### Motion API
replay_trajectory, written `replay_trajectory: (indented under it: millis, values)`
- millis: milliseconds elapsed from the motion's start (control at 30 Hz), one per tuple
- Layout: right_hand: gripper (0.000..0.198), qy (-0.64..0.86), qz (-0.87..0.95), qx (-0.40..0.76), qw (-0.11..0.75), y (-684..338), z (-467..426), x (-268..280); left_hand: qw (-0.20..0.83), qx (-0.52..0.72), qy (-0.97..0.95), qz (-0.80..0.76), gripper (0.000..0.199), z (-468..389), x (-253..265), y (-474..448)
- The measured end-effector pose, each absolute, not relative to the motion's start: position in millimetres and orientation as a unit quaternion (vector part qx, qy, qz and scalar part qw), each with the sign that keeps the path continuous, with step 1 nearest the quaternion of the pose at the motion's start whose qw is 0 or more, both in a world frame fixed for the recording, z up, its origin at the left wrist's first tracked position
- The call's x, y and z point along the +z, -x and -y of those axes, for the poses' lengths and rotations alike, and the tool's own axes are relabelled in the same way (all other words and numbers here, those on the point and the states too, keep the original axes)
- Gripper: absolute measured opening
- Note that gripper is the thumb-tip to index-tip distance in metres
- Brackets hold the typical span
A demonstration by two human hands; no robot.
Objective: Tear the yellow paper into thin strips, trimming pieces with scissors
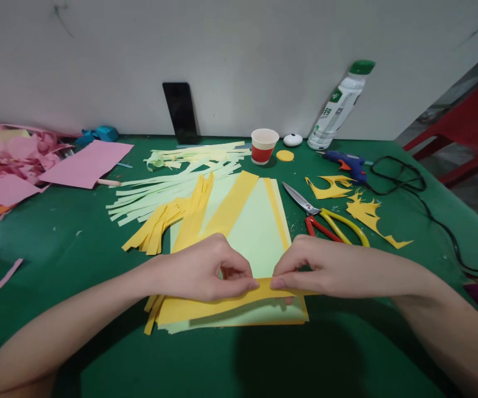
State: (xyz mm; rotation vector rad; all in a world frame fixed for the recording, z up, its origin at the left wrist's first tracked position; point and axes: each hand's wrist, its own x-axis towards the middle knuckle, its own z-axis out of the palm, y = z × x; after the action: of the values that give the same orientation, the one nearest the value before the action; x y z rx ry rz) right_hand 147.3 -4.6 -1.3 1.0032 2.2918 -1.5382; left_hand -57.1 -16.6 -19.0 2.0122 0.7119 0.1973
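A yellow paper strip [222,308] runs sideways across the front of a light green paper stack [259,232]. My left hand [214,268] pinches its upper edge between thumb and fingers. Just to the right, my right hand [305,268] pinches the same strip, leaving a small gap between the thumbs. Part of the strip is hidden behind both hands. Another wide yellow strip [233,202] lies on the green paper. Beside it are bunched narrow yellow strips [156,224]. Beyond my right hand, scissors [322,213] with red and yellow handles rest on the table.
Pale green strips [139,199] spread behind the stack. Along the wall stand a phone [180,113], a paper cup [263,148] and a leaning white bottle [338,108]. A blue glue gun [347,165] with a black cord and yellow scraps [367,213] lie right; pink paper [89,163] lies left.
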Motion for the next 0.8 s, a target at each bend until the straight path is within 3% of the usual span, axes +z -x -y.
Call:
replay_trajectory:
  millis: [633, 800]
  values:
    - [0.034, -0.395, -0.727, -0.538, 0.159, -197, -37, 6, 0.447, 0.101, -0.825, -0.33, 0.03, -9, -18, 80]
    - [0.033, -0.388, -0.763, -0.488, 0.169, -194, -33, 8, 0.407, 0.105, -0.844, -0.333, 0.029, -3, -16, 75]
